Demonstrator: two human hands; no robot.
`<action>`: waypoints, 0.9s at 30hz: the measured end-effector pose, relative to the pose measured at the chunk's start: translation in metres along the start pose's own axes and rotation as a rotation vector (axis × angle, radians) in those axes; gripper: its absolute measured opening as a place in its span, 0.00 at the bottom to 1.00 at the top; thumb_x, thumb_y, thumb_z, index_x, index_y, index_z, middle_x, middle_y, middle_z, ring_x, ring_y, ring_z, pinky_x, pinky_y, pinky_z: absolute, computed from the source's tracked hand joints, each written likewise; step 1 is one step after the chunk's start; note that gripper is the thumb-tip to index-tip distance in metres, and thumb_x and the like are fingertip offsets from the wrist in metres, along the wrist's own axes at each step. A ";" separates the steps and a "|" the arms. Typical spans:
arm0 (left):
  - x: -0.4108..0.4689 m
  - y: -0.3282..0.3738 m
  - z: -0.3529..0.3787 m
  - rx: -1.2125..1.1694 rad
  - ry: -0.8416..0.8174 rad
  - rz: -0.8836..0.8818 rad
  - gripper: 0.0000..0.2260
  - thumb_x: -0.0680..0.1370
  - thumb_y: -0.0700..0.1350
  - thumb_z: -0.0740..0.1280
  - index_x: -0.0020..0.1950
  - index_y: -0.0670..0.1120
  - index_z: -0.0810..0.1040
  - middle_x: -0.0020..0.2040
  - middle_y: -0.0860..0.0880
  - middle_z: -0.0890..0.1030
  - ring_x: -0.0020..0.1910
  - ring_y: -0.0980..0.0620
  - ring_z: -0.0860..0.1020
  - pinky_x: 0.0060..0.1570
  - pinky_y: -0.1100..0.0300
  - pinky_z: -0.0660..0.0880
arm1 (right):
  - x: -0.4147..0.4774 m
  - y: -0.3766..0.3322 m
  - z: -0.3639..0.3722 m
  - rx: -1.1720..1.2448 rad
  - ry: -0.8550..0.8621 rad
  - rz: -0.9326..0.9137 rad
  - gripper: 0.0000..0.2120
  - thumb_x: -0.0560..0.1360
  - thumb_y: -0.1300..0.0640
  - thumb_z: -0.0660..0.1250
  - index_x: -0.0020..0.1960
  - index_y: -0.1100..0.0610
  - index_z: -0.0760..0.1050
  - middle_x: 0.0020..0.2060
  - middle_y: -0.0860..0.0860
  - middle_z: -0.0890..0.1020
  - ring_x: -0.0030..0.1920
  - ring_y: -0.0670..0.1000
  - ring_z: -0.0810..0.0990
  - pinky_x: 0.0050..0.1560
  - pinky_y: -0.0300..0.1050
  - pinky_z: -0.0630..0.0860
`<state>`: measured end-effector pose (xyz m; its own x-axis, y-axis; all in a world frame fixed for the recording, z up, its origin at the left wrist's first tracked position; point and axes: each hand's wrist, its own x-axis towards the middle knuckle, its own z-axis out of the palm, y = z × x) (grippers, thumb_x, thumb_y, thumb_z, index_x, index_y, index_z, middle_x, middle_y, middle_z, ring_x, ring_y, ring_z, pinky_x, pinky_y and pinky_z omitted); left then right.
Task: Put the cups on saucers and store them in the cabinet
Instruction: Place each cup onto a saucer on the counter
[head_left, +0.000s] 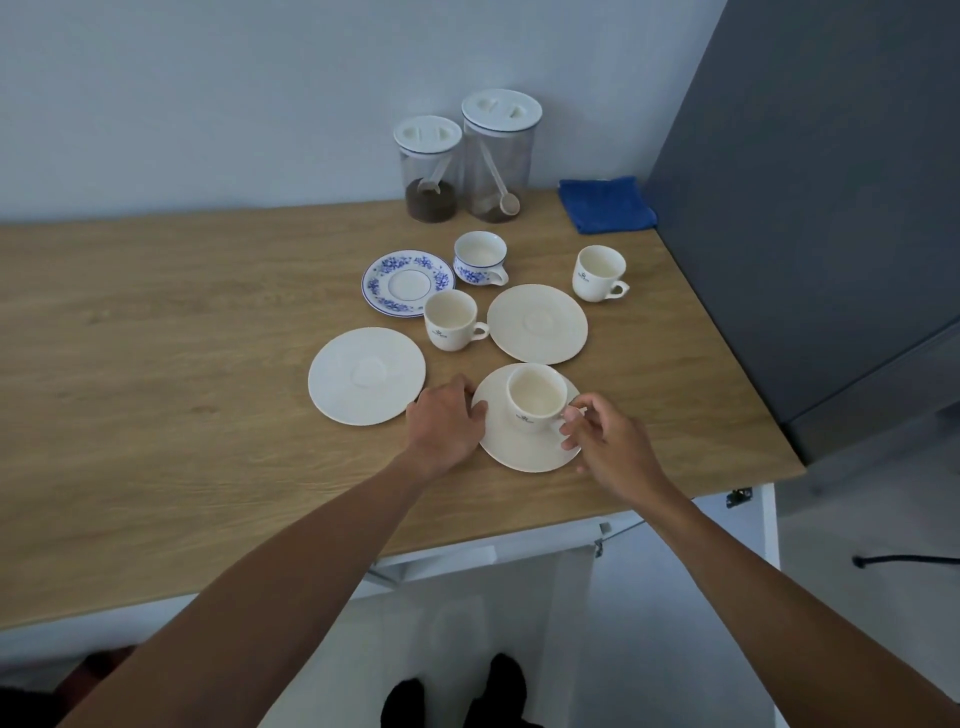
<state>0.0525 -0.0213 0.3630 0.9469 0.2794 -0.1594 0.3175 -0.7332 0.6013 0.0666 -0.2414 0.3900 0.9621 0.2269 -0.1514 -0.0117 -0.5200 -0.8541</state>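
A cream cup (536, 395) stands upright on a cream saucer (519, 452) near the counter's front edge. My right hand (605, 441) pinches that cup's handle. My left hand (447, 418) grips the saucer's left rim. Two bare cream saucers lie at the left (366, 375) and behind (537, 323). Between them stands a second cream cup (451, 319), and a third cream cup (598, 273) stands further right. A blue-flowered saucer (408, 283) lies beside a blue-flowered cup (480, 258).
Two clear jars with white lids, the shorter jar (428, 169) and the taller jar (500, 156), stand by the back wall. A folded blue cloth (605, 204) lies at the back right. A dark grey cabinet face (810, 218) borders the wooden counter (156, 332) on the right.
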 end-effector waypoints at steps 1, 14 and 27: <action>0.000 0.000 0.000 -0.004 0.000 0.000 0.10 0.78 0.52 0.63 0.56 0.50 0.76 0.44 0.53 0.81 0.50 0.48 0.79 0.56 0.47 0.74 | 0.000 0.001 0.000 -0.003 -0.002 0.000 0.07 0.81 0.49 0.63 0.52 0.52 0.75 0.43 0.48 0.84 0.43 0.44 0.84 0.31 0.41 0.81; -0.003 -0.017 -0.034 0.002 0.200 0.003 0.14 0.78 0.51 0.59 0.57 0.47 0.77 0.46 0.49 0.84 0.51 0.44 0.79 0.48 0.47 0.78 | 0.050 -0.032 -0.019 -0.150 -0.050 -0.137 0.08 0.81 0.50 0.62 0.53 0.51 0.77 0.48 0.45 0.82 0.50 0.45 0.80 0.50 0.40 0.72; 0.021 -0.100 -0.096 0.102 0.320 -0.227 0.19 0.77 0.50 0.64 0.68 0.50 0.72 0.59 0.44 0.77 0.59 0.41 0.75 0.57 0.47 0.75 | 0.145 -0.069 0.037 -0.381 -0.366 -0.111 0.17 0.80 0.42 0.62 0.64 0.49 0.78 0.52 0.51 0.81 0.53 0.51 0.79 0.51 0.44 0.71</action>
<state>0.0354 0.1172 0.3750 0.7934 0.6084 -0.0183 0.5356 -0.6835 0.4959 0.1970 -0.1426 0.4083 0.7933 0.5342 -0.2920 0.2500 -0.7232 -0.6438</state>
